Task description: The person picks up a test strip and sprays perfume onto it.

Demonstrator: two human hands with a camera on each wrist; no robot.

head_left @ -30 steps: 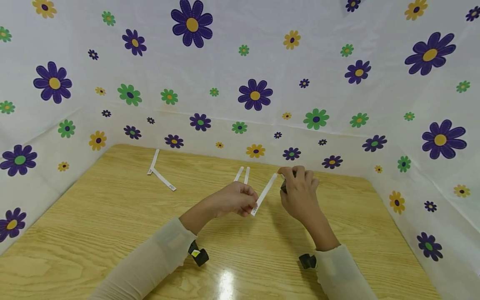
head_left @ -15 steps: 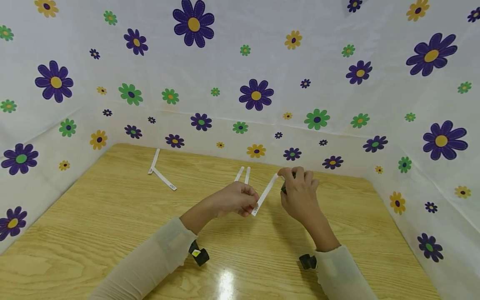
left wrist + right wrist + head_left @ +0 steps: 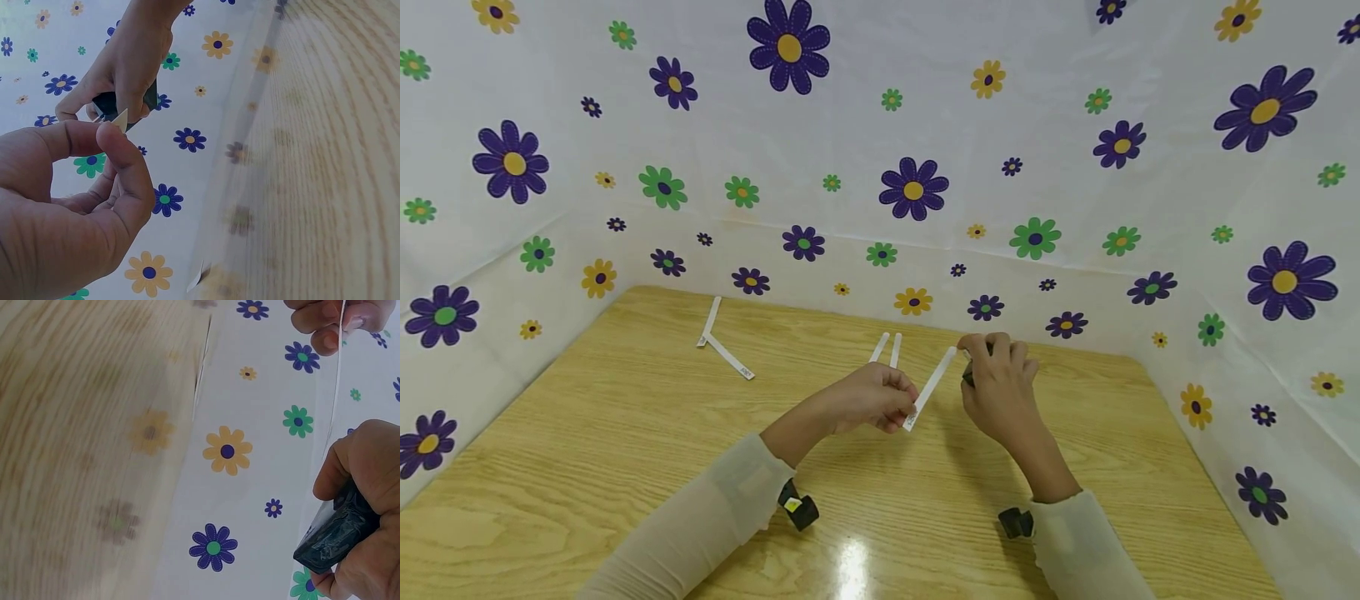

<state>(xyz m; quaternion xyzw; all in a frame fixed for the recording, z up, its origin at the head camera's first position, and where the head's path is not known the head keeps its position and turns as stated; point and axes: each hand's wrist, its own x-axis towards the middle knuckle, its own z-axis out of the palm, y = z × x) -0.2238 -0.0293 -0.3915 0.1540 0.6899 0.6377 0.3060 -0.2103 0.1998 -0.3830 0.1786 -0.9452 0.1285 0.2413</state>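
Note:
My left hand (image 3: 868,398) pinches the printed lower end of a narrow white paper strip (image 3: 932,389) between thumb and fingertip, above the table. The strip's far end points up to the right, close to the fingers of my right hand (image 3: 1002,387). Curled fingers of that hand grip a dark, glossy, block-shaped object (image 3: 340,534); its kind cannot be told and much of it is covered. In the left wrist view, only the pale tip of the strip (image 3: 120,120) pokes out past the left thumb. Edge-on, it looks like a thin line in the right wrist view.
Two white strips (image 3: 895,350) lie behind the left hand, partly hidden by it. Farther left on the wooden table (image 3: 625,433), a pair of strips (image 3: 730,356) meets at an angle, with small print on their ends. A flower-printed white sheet (image 3: 842,125) stands around the back and sides.

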